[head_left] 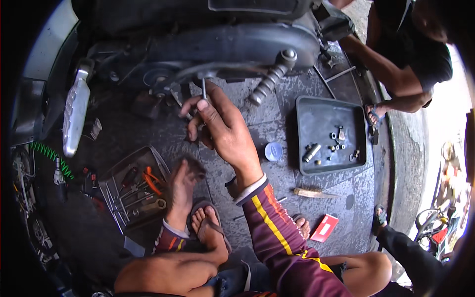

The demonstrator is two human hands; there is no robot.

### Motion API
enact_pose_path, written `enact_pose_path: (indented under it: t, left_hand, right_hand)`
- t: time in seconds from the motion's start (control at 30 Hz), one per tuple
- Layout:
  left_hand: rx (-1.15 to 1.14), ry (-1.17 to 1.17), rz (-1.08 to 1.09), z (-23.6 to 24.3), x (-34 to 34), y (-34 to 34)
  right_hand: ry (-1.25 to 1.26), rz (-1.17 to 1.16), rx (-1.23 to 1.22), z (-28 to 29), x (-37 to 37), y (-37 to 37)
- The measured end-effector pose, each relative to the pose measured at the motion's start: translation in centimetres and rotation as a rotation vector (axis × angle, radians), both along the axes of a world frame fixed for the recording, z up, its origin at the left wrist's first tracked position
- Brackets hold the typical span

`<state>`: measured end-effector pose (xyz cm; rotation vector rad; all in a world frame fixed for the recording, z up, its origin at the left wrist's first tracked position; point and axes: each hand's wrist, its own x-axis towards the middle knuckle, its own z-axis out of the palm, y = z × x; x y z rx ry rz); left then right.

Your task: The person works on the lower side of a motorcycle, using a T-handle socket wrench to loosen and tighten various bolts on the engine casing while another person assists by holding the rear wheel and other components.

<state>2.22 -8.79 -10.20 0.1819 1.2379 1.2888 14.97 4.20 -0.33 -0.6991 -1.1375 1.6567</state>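
My right hand (227, 131) reaches up under a scooter's dark engine case (232, 47). Its thumb and fingers close on a thin metal rod (204, 89), whose upper end meets the underside of the kick-start lever (217, 68). Another slim metal piece (176, 98) shows by the fingertips; whether the hand grips it too is unclear. Lower and to the left, my left hand (180, 190) is raised beside the tool tray (159, 157), smeared by motion. A dark patch lies at its fingers, and I cannot make out whether it is a held thing.
A black tray (301, 123) with a socket and small nuts stands right. Around it are a round blue-white lid (273, 151), a wooden-handled brush (309, 193) and a red packet (324, 227). A silver footrest (76, 111) hangs left. Another person (396, 64) is at the upper right.
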Motion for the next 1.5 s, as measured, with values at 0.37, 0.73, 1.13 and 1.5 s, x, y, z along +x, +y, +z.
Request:
enact_pose_path:
  t: [0.37, 0.73, 1.13, 1.5]
  left_hand:
    - [-0.041, 0.333, -0.359, -3.1, 2.7, -3.6]
    - [-0.008, 0.219, -0.316, -2.8, 1.4, -3.6]
    - [-0.051, 0.323, 0.095, -1.5, -2.5, -6.5]
    - [-0.235, 1.938, -0.552, -3.5, -18.2, -13.9]
  right_hand:
    - [0.246, -0.516, -0.259, -1.6, -5.0, 2.4]
    - [0.084, -0.603, -0.338, 0.0, -5.6, 2.0]
    - [0.080, -0.388, -0.266, -1.5, -4.6, 2.7]
    - [0.186, -0.403, -0.299, 0.1, -5.1, 2.6]
